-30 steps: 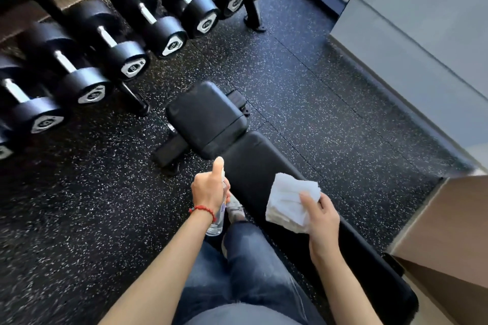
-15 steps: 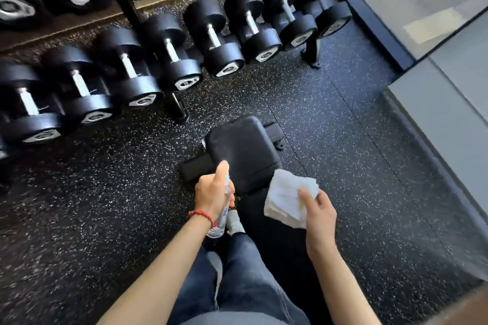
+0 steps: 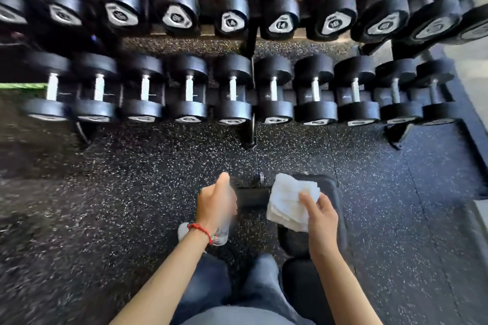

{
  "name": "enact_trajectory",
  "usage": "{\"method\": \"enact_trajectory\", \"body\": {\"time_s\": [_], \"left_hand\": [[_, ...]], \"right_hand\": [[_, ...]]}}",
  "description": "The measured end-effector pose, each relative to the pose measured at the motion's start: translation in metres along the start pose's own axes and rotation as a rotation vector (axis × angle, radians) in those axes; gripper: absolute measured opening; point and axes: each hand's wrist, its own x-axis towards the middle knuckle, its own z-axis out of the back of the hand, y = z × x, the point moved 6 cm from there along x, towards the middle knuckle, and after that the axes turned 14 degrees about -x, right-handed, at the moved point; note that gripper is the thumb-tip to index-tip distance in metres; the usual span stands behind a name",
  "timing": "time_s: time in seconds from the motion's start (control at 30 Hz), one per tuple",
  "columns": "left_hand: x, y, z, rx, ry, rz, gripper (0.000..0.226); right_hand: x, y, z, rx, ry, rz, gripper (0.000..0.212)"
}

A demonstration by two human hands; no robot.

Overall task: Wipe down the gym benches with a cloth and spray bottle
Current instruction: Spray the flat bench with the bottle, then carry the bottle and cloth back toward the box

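My left hand (image 3: 215,204) grips a clear spray bottle (image 3: 221,234), forefinger stretched forward over its top; a red bracelet circles the wrist. My right hand (image 3: 320,215) holds a folded white cloth (image 3: 286,199) above the black padded bench (image 3: 331,190). The bench runs from below my right arm toward the dumbbell rack, and the cloth and hand cover much of its end pad. Whether the cloth touches the pad I cannot tell.
A two-tier rack of black dumbbells (image 3: 232,92) spans the view just beyond the bench, its feet (image 3: 249,140) on the speckled rubber floor (image 3: 132,179). My jeans-clad legs (image 3: 237,290) stand left of the bench. A lighter floor strip (image 3: 472,79) lies far right.
The view has swung up and left, so the dumbbell rack now fills the top. Both hands keep their hold and sit nearer the bench's end pad.
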Motion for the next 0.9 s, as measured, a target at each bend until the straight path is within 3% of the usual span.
{"method": "enact_trajectory", "body": {"time_s": [0.27, 0.4, 0.57, 0.9], "left_hand": [[0.066, -0.075, 0.146, -0.092, -0.182, -0.064, 0.063], [0.085, -0.102, 0.222, -0.123, -0.276, -0.093, 0.065], [0.094, -0.118, 0.313, -0.247, -0.485, -0.098, 0.063], [0.093, -0.139, 0.428, -0.45, -0.866, -0.113, 0.064]], "right_hand": [[-0.012, 0.084, -0.185, -0.104, 0.212, 0.105, 0.003], [-0.026, 0.115, -0.273, -0.203, 0.33, 0.181, 0.014], [-0.049, 0.138, -0.364, -0.267, 0.493, 0.201, 0.032], [-0.084, 0.177, -0.516, -0.441, 0.814, 0.312, 0.027]]}}
